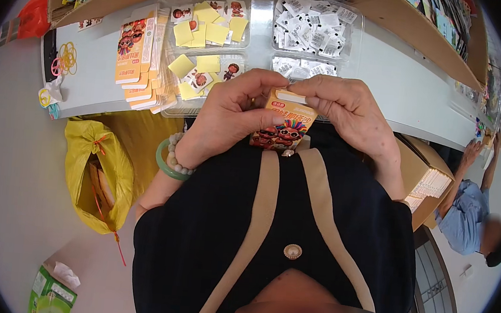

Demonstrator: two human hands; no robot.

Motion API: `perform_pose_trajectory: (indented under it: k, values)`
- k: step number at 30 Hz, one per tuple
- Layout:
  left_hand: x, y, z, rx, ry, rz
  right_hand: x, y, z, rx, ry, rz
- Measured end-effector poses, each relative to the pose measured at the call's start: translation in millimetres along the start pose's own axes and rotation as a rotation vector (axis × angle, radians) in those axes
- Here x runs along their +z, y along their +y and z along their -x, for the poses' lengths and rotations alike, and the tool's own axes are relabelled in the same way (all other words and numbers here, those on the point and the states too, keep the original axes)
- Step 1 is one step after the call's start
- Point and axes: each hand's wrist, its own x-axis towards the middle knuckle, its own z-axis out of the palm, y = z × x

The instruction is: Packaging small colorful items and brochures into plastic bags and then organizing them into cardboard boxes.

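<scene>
A small orange cardboard box (283, 123) with cartoon figures stands upright between my hands, close to my chest at the table's near edge. My left hand (230, 110) is wrapped round its left side, thumb across the printed front. With my right hand (350, 108) I pinch the white flap (291, 97) at the box's top. Whether anything lies inside the box cannot be seen. Just beyond my hands sits a clear plastic tray of small white printed packets (312, 28). Left of it, another tray holds yellow squares and cartoon picture cards (208, 30).
Flattened orange boxes (137, 57) lie stacked at the left. Large cartons (416, 28) line the far side. A yellow sack (97, 173) hangs at the lower left. A carton of packed boxes (427, 184) stands at my right, near another person in a blue shirt (465, 217).
</scene>
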Motion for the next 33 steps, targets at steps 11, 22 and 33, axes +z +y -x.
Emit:
perform_pose_trajectory:
  k: [11,22,33]
  values:
    - [-0.7,3.9,-3.3,-0.006,0.039,-0.001,4.7,-16.4,4.7,-0.189,0.005,0.26]
    - [-3.3,-0.9,-5.3,0.021,0.139,0.061,3.4,7.1,-1.3,-0.085,0.042,0.021]
    - [-3.2,3.2,-19.0,0.075,0.297,0.03,5.8,6.0,-14.8,-0.078,0.128,0.1]
